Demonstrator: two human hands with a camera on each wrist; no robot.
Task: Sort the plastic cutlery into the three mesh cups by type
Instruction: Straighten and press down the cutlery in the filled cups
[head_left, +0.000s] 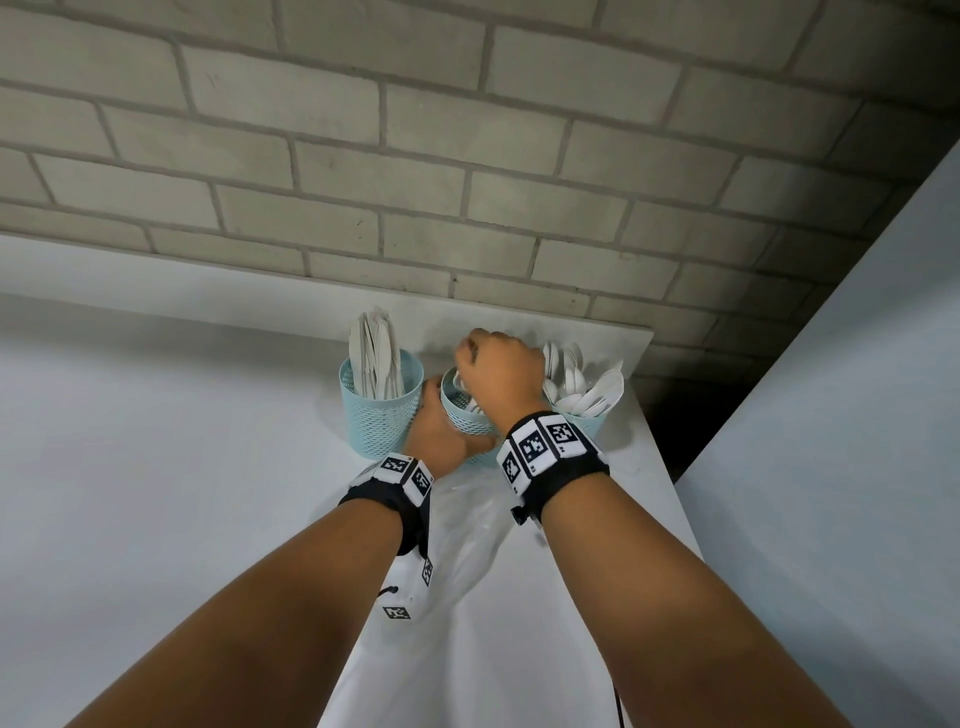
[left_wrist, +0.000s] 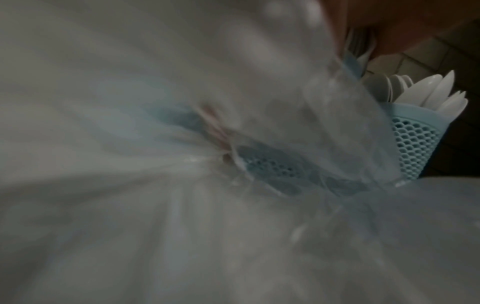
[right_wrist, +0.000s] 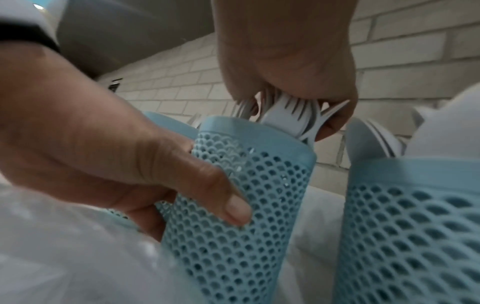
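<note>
Gripping a bunch of white forks (right_wrist: 291, 117) over the middle mesh cup (right_wrist: 241, 205), the right hand (head_left: 501, 371) curls tight; the left hand (head_left: 441, 431) wraps that cup. Knife cup (head_left: 382, 410) left, spoon cup (head_left: 584, 415) right, clear plastic bag (head_left: 467, 525) beneath the wrists.

pale blue mesh cups (head_left: 382, 415), white cutlery (head_left: 587, 387), black-and-white patterned wristbands (head_left: 545, 447)

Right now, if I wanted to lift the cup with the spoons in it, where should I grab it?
Probably around the mesh wall of the spoon cup, below the rim, coming from its right side. The spoons fan out over the top, so a grip from above would bump them. The right hand, holding forks over the middle cup, crowds its left side.
</note>
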